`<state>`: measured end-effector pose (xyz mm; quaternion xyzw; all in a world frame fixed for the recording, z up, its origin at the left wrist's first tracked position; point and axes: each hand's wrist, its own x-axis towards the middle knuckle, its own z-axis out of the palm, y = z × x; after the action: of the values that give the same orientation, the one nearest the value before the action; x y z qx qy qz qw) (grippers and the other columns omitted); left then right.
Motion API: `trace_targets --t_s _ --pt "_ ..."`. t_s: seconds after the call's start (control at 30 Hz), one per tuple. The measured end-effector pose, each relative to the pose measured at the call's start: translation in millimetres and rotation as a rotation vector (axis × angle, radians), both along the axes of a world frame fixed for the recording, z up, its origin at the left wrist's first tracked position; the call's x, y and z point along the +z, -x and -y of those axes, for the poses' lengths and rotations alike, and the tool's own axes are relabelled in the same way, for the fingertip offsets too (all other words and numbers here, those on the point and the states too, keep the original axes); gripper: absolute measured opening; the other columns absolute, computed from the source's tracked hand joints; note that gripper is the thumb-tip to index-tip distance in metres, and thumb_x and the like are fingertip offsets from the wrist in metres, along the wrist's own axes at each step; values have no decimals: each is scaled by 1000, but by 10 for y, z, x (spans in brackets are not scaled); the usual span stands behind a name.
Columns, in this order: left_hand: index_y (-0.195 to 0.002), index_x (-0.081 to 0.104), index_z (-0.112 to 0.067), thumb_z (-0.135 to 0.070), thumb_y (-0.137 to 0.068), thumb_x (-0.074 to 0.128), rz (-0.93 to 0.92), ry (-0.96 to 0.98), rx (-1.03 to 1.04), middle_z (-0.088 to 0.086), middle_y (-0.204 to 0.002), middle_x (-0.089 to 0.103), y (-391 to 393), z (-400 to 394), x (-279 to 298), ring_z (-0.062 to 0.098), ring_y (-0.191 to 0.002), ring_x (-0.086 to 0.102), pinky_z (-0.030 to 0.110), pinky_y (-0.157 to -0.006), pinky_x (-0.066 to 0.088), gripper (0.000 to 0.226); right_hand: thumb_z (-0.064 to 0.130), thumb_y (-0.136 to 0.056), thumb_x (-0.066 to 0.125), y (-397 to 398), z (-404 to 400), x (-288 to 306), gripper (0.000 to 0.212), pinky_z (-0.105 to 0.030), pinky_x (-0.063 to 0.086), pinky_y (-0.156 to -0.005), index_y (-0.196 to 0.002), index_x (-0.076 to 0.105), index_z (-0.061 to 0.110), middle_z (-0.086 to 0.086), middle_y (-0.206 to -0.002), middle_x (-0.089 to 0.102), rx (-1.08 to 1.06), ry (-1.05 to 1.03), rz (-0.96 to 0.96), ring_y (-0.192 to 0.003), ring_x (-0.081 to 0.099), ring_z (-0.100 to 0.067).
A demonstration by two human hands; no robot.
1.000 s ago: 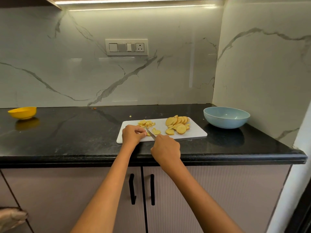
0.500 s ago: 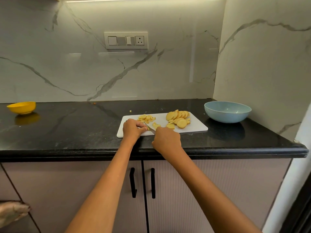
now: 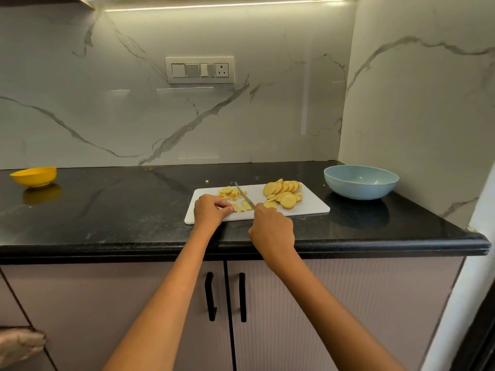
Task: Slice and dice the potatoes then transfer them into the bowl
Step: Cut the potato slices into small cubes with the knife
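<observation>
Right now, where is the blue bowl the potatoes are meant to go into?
The blue bowl sits on the black countertop at the right, just beyond the white cutting board and close to the marble side wall.

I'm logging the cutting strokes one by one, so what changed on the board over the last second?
The knife in the right hand swung from low across the strips to lifted, its tip now by the diced pile. The left hand drew back slightly, fingers at the strips' left end. The potato rounds, cutting board and empty blue bowl stayed put.
</observation>
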<state>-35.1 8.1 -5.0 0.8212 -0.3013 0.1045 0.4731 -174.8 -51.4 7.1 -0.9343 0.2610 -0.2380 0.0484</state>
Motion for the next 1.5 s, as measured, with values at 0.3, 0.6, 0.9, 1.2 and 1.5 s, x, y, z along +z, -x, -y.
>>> trace_targets --t_s 0.3,0.6,0.9,1.2,1.5 --pt "-92 73 -14 -22 -83 68 199 -184 38 3 -98 69 -115 137 3 21 -95 59 29 -72 41 13 11 -98 35 -245 442 74 45 -30 43 -60 -142 31 13 -9 -90 65 19 -53 215 -76 62 -21" --pt "-94 70 -30 -43 -79 68 303 -363 -316 -13 -112 63 -259 364 45 13 -113 40 41 -95 32 20 14 -101 32 -643 826 211 44 -34 46 -59 -145 29 13 -10 -83 66 62 -45 306 -68 60 -23" --pt "-103 62 -24 -30 -91 54 450 -379 -174 -8 -114 57 -677 545 81 16 -116 38 35 -87 25 15 14 -102 30 -933 1204 269 44 -26 31 -48 -145 29 14 -3 -67 52 23 47 315 -55 48 -17" --pt "-89 68 -19 -16 -69 79 49 -125 -318 -7 -89 64 -729 195 261 1 -78 50 18 -76 42 23 13 -102 30 -905 1252 279 41 -27 34 -52 -142 35 12 -7 -72 60 21 15 405 -58 51 -19" --pt "-88 70 -18 -19 -72 78 144 -202 -260 -2 -84 65 -629 281 109 11 -70 48 30 -73 43 19 16 -102 32 -854 1271 261 40 -31 43 -59 -141 37 12 -10 -80 65 5 -42 427 -67 60 -24"
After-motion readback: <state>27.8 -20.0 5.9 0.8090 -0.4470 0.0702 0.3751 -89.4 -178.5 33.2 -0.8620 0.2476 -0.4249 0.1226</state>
